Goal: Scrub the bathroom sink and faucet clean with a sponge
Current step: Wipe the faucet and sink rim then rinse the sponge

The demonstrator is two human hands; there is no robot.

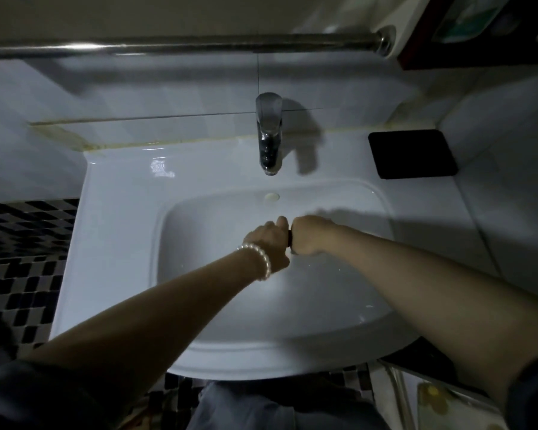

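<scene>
Left hand: over the basin, fingers curled round a dark thing squeezed between both fists, too small to name
Right hand: clenched on that same dark thing, touching the left
Sink: white, glossy, both hands above its bowl
Faucet: chrome, behind the bowl
Black pad: on the ledge, right of the faucet, possibly the sponge

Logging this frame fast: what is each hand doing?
Left hand: curled, gripping the small dark object between both fists.
Right hand: curled, gripping it too.

dim room, pale tiled wall, checkered mosaic floor.
</scene>
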